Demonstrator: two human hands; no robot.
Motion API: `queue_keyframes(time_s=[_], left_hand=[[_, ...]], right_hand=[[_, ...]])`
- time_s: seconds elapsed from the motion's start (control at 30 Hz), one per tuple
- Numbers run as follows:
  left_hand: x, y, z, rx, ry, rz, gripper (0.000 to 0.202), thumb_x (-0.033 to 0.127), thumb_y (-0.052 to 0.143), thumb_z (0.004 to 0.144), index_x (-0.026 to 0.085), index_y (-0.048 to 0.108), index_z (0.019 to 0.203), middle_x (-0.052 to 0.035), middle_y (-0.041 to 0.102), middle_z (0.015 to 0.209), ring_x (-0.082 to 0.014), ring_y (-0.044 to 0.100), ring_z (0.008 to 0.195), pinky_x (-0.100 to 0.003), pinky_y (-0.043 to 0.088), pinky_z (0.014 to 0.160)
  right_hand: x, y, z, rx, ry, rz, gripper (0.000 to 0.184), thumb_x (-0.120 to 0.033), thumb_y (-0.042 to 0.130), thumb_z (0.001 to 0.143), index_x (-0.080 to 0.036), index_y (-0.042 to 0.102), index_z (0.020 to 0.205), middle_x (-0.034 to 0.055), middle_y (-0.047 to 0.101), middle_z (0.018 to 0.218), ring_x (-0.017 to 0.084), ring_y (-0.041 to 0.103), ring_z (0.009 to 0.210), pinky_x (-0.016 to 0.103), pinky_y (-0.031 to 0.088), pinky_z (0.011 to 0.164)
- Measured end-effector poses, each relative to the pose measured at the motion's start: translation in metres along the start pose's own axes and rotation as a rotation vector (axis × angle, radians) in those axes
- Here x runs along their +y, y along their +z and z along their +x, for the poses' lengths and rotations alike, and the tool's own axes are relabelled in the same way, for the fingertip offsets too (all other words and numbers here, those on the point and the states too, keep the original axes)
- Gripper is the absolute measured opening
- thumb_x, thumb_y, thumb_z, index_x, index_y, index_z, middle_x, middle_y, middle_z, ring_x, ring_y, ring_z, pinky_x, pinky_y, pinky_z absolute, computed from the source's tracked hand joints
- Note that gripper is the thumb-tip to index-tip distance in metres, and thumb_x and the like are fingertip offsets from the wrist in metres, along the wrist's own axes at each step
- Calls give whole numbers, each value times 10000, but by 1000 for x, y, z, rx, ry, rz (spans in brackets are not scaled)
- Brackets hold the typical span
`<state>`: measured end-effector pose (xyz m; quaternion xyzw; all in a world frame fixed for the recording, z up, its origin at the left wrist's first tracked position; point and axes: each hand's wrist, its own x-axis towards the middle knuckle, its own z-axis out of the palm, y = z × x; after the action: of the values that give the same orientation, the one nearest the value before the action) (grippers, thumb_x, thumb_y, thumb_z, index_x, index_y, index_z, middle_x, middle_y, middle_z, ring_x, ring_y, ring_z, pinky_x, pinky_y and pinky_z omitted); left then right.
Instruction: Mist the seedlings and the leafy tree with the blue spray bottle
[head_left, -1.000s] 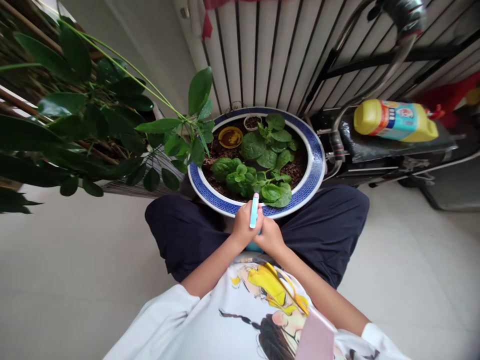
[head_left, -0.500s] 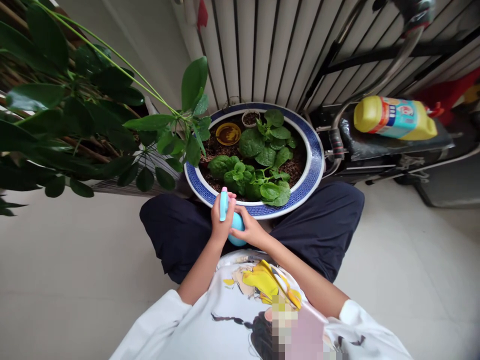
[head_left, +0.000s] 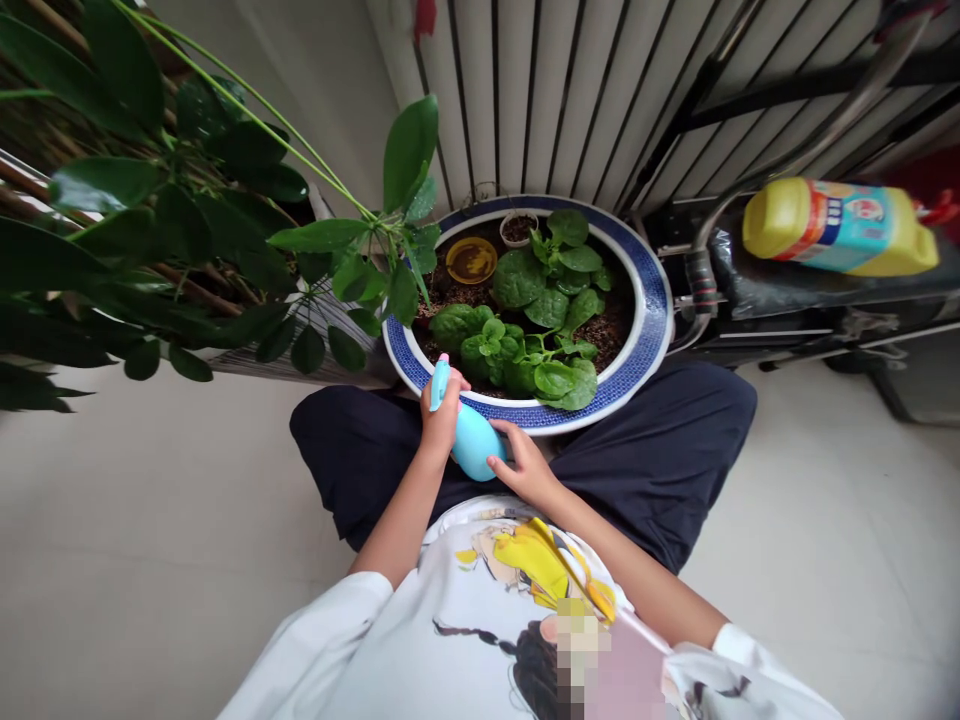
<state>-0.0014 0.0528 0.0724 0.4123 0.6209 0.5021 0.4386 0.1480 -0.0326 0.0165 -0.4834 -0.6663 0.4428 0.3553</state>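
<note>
Blue bottle in left hand, right hand apparently touching

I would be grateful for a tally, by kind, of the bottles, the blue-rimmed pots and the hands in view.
Bottles: 2, the light-blue bottle and the yellow bottle
Blue-rimmed pots: 1, the round planter
Hands: 2, the left hand and the right hand
Total: 5
</note>
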Motion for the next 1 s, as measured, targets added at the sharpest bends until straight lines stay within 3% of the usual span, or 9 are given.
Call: queue_keyframes(time_s=[0.1,0.3,0.5,0.57,0.67,0.77,0.87,1.0], left_hand=[[3,3,-6,-97,32,39,287,422,620,849,193,667,1016,-44,714,925,-169,678,837,-218,468,603],[3,27,-18,-187,135,174,254,341,534,898,183,584,705,7,598,649,-128,587,637,-236,470,642],[8,59,-33,-420,223,163,144,323,585,885,184,618,900,-23,662,829,-150,635,762,-244,476,713],[8,66,-34,-449,244,200,137,308,566,892,183,603,850,-16,642,772,-145,616,715,-244,465,686],[6,73,-35,-474,245,218,190,282,514,909,184,561,753,-4,595,674,-141,584,641,-246,451,644],[3,79,-38,-547,232,198,174,309,530,910,183,573,799,-10,608,699,-146,597,656,-246,452,640],[2,85,-43,-590,242,196,152,336,589,889,184,594,893,-20,641,787,-147,610,713,-245,457,682],[0,91,-47,-564,273,228,147,298,536,911,186,569,822,6,575,683,-128,548,621,-239,419,623]], right_hand=[[-1,-1,-2,43,-8,15,429,-390,561,879,-220,510,1270,137,626,1257,314,593,1162,499,466,994],[-4,-18,-8,376,35,134,188,-312,493,941,-233,592,1080,78,680,1044,248,641,1001,423,502,901],[13,-92,-23,776,-23,-121,159,-257,513,928,-207,620,1036,79,664,999,242,626,974,422,480,910],[19,-119,-35,875,-20,-198,195,-233,484,935,-202,600,1089,83,667,995,234,643,928,408,501,853],[26,-147,-53,847,-117,-593,180,-191,539,880,-200,622,1039,79,692,933,248,648,886,427,477,858],[27,-157,-61,816,-212,-865,186,-161,579,833,-190,628,1010,81,705,872,250,649,815,402,480,794],[27,-155,-59,804,-219,-875,182,-145,560,839,-187,615,1007,71,703,822,235,649,771,360,492,725],[27,-153,-53,736,-186,-854,169,-142,551,851,-193,614,999,55,696,805,218,647,749,339,493,708]])
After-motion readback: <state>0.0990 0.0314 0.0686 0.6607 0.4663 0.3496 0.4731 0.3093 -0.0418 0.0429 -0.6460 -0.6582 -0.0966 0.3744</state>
